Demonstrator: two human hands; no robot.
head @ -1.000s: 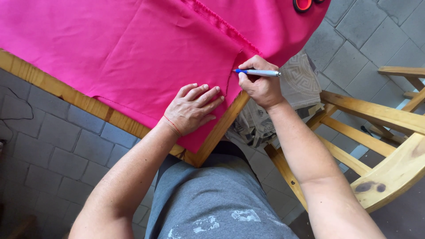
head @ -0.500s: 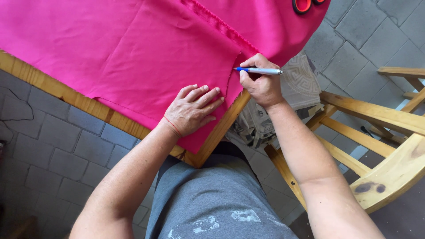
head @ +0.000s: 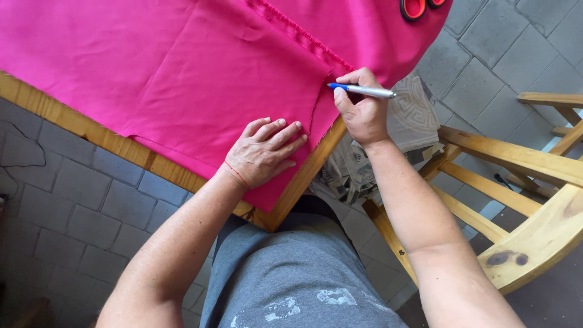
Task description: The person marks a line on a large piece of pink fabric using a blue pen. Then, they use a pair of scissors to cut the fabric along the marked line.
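- The wooden surface [head: 91,130] holds a big pink cloth [head: 182,67], and the cloth hangs a little over the near edge, so it could slide off if someone pulls it
- The left hand [head: 264,152] lies flat on the cloth near the corner of the surface, with the fingers spread out and holding nothing; if this hand lifts or slips, the cloth could bunch up and a mark could go crooked
- A slit in the cloth runs between the two hands, and its edge looks loose, so it could fold over or wrinkle if it gets pushed
- The right hand [head: 361,106] has its grip pinched on a blue and silver pen [head: 363,91], and the blue tip sits at the edge of the cloth by the corner; if the pen is pushed too hard, it could drag the thin cloth or poke it
- The pen tip is very near the edge of the surface, so it could slip off the cloth and miss
- Red scissor handles [head: 422,7] lie on the cloth at the top; a tug on the cloth could make them drop to the floor
- A wooden chair [head: 516,176] stands just beside the right arm, and the elbow could bump it and shake the pen
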